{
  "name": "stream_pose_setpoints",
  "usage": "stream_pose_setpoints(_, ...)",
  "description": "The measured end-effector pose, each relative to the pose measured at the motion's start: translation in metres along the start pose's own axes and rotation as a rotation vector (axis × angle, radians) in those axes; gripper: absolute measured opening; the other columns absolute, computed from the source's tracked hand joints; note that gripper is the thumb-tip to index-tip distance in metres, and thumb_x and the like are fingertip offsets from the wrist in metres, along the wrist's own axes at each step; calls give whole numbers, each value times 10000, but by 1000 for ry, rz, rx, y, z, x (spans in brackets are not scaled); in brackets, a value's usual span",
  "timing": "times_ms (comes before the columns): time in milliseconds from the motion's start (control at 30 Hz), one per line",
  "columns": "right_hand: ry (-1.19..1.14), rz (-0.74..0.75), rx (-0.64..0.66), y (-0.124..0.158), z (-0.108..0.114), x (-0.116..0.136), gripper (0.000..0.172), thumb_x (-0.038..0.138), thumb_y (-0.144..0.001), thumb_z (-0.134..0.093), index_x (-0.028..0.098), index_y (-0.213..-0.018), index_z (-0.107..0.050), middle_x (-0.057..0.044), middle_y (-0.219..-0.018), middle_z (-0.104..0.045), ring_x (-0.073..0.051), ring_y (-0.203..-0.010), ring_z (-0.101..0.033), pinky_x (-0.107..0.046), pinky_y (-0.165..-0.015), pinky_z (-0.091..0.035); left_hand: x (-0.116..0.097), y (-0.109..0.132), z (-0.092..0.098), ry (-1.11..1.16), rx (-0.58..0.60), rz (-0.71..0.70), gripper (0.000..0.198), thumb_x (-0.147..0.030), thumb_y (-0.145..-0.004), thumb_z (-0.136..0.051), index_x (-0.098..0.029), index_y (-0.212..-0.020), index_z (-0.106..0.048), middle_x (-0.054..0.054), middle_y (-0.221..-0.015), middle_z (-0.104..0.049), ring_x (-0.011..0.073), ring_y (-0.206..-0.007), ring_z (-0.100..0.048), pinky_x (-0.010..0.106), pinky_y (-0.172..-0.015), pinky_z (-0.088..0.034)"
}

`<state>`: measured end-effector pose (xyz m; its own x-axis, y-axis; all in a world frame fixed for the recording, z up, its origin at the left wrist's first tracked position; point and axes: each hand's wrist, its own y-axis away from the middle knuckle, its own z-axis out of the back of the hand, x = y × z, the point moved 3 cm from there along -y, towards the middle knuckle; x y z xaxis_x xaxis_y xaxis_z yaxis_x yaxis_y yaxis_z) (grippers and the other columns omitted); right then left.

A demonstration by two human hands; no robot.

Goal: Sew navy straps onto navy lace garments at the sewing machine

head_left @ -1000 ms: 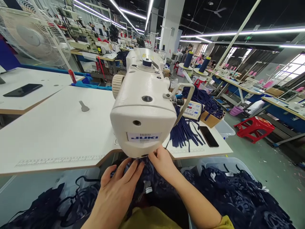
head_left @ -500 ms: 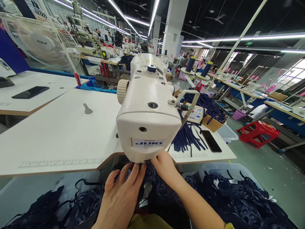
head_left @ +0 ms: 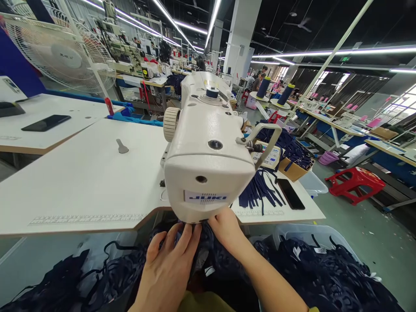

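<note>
A cream JUKI sewing machine [head_left: 208, 151] stands on a white table [head_left: 84, 182], its head facing me. Dark navy fabric [head_left: 208, 255] lies bunched under the front of the machine head. My left hand [head_left: 169, 268] rests flat on this fabric with fingers stretched toward the needle area. My right hand [head_left: 225, 229] presses on the fabric just right of it, fingertips tucked under the machine head and hidden. The needle itself is out of sight.
Navy strips [head_left: 260, 190] and a black phone [head_left: 290, 194] lie on the table's right part. Bins of navy garments sit at lower right [head_left: 328, 273] and lower left [head_left: 65, 281]. A fan [head_left: 61, 56], another phone [head_left: 45, 123], a red stool [head_left: 354, 181] and other workstations surround.
My head has shifted slightly, so the machine sits a little further right and lower in view. Both hands stay on the navy fabric under the machine head, left fingers edging forward.
</note>
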<state>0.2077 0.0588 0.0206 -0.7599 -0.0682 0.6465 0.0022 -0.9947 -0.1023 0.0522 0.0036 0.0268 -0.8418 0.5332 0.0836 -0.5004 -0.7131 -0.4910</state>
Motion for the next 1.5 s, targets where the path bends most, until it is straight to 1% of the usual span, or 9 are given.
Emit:
stream_pose_setpoints(267,-40,46,9,0,-3,-2,183,249,-909,-445,208,-1061,-536,-58,-797,-710,-242,-706,-657,-312,-709,-440,3,1,3,22,-20,22,385,-90,-874,-408,-230,-1184,-588,30,-1122,-680,217,-1042,-603,427,-929,-300)
stream_pose_setpoints(533,-89,44,14,-1,-6,-6,139,259,-900,-457,211,-1000,-541,-78,-868,-705,-280,-877,-658,-299,-693,-427,6,1,5,11,5,-22,355,-136,-908,-386,-224,-1191,-581,30,-1097,-677,208,-989,-610,416,-923,-312)
stream_pose_setpoints(767,-143,32,5,-1,-6,-9,142,279,-924,-441,214,-998,-542,-51,-815,-678,-253,-846,-660,-285,-683,-428,1,-4,4,31,-13,-24,342,-157,-898,-404,-246,-1156,-609,22,-1091,-681,223,-1019,-597,412,-920,-306)
stream_pose_setpoints(900,-192,55,2,-2,-7,-12,138,265,-930,-440,213,-1013,-537,-5,-737,-638,-205,-809,-642,-270,-708,-441,-4,-7,10,69,-54,-31,318,-297,-896,-449,-195,-1146,-616,48,-1081,-685,260,-1003,-589,432,-908,-315)
stream_pose_setpoints(1000,-293,89,5,3,-4,-13,151,286,-950,-409,204,-1005,-524,21,-704,-605,-164,-727,-603,-258,-697,-445,-3,-4,11,27,-50,-83,431,-422,-868,-508,-154,-1196,-588,89,-1104,-671,294,-1010,-576,457,-912,-313)
stream_pose_setpoints(1133,-427,97,36,17,2,-10,105,251,-926,-436,215,-1007,-492,32,-778,-573,-142,-733,-563,-260,-710,-429,7,5,7,29,-41,-112,389,-201,-874,-426,-171,-1239,-556,75,-1177,-652,243,-1049,-575,431,-968,-293)
stream_pose_setpoints(1300,-404,50,36,26,3,-6,71,238,-892,-477,212,-953,-501,23,-800,-573,-154,-770,-573,-275,-718,-411,4,11,4,81,-115,-252,535,6,-813,-287,-180,-1228,-570,20,-1253,-637,165,-1106,-562,311,-985,-307)
stream_pose_setpoints(1367,-414,38,29,25,1,-6,73,235,-884,-483,211,-951,-501,22,-800,-585,-156,-770,-578,-280,-720,-412,-1,12,3,112,-103,-212,494,-33,-849,-298,-186,-1220,-585,13,-1233,-652,161,-1102,-570,306,-1026,-273)
stream_pose_setpoints(1500,-380,16,-2,21,-1,-8,78,259,-884,-485,214,-944,-503,11,-823,-608,-168,-757,-588,-291,-694,-409,-8,16,-1,219,-43,2,399,-214,-934,-328,-202,-1239,-587,20,-1266,-633,180,-1142,-564,345,-1124,-157)
